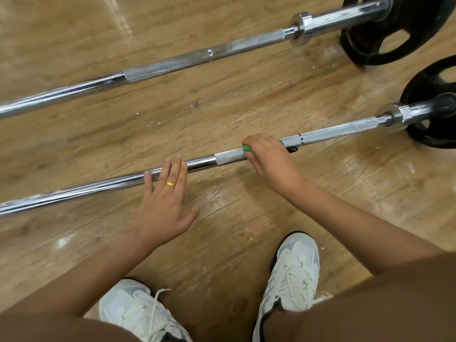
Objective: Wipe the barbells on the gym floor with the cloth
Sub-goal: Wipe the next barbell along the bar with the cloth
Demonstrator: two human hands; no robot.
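Shoes (293, 270) near front barbell (98, 186), right hand (269, 159) gripping cloth (246, 148); far barbell (172, 62) well apart.

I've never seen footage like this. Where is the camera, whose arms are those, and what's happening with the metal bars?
There is no machine here. A person wears one camera on the head, looking down, so you see their own arms and white shoes. Two bars lie on the wooden floor, the far barbell and the near barbell, with black plates at the right. The left hand rests straight fingers on the near barbell's smooth part. The right hand curls round its rough section. A bit of green cloth shows there, so it is probably wiping.
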